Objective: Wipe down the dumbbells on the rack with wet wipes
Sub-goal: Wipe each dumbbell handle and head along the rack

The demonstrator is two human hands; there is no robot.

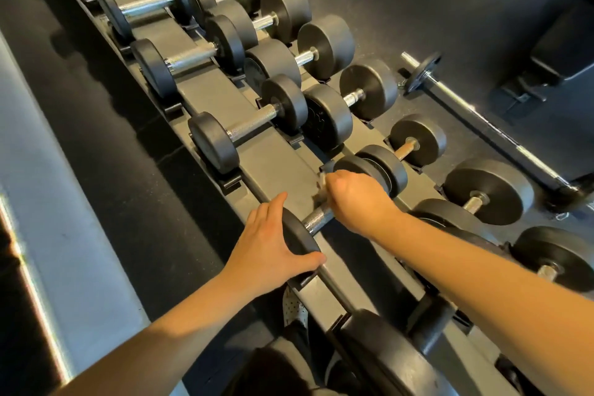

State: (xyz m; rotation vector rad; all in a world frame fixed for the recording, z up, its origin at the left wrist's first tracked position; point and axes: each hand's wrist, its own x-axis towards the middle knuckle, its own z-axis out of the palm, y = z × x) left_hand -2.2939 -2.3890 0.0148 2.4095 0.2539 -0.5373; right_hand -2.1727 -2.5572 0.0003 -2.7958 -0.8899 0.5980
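Note:
A black dumbbell with a knurled metal handle [316, 219] lies on the upper tier of the rack [273, 157]. My left hand [273, 244] rests on its near weight head [297, 238], fingers spread over the outer face and thumb along the rim. My right hand [356, 199] grips the handle near the far head [363, 167], wrapped round a white wet wipe [322, 182] whose edge sticks out past the fingers. Several more black dumbbells [247, 124] sit in a row further along the upper tier.
A lower tier of larger dumbbells [488, 191] runs along the right of the rack. A barbell [466, 106] lies on the dark floor beyond it, beside a bench [562, 51]. A pale wall [48, 202] borders the left. A patterned shoe [294, 309] shows below the rack.

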